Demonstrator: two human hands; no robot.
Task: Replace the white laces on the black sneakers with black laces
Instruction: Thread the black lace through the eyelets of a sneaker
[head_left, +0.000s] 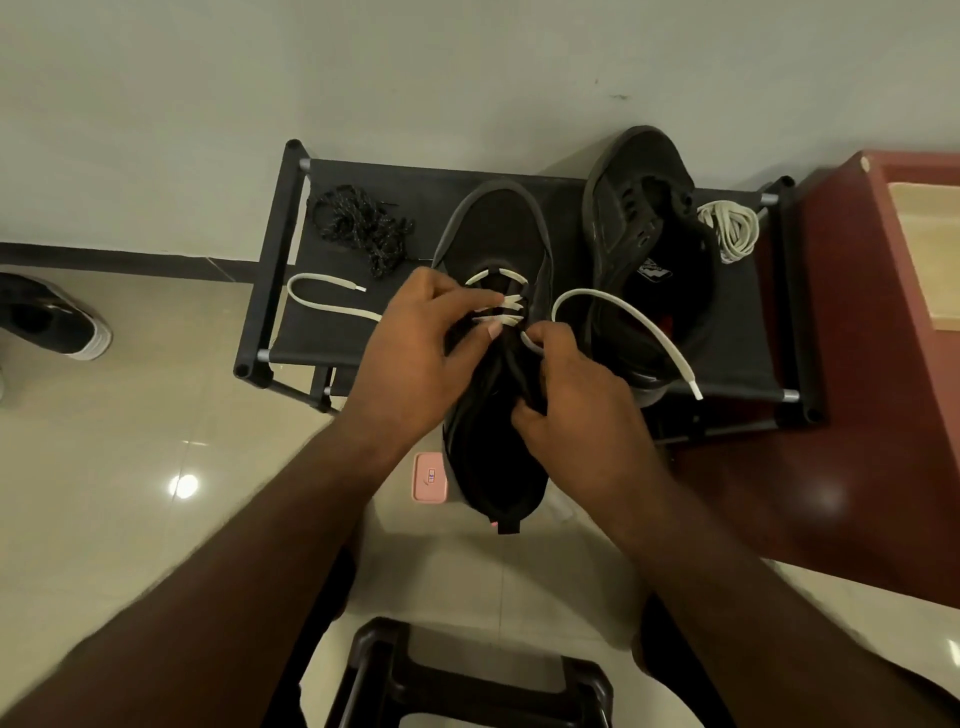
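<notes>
Sneaker of black mesh (493, 228) lay toe-away in the middle of the black fabric-topped rack (311, 332); its flat white lace (511, 300) was threaded only through the front eyelets, both ends trailing loose; the left hand (415, 343), fingers curled, pinched the crossed rows; the right hand (576, 400) pinched a loop beside the tongue; a second, unlaced black sneaker (634, 208) lay just right, a coiled white lace (730, 228) beyond it; tangled black speckled laces (358, 223) sat at the rack's rear left.

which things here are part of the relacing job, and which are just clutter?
Job:
- centre sneaker
- threaded white lace, pinched by left hand and right hand
- unlaced sneaker
- removed white lace
- black laces
- rack under them

Lying about:
- pink box
- floor shoe
- stool
- red cabinet
</notes>
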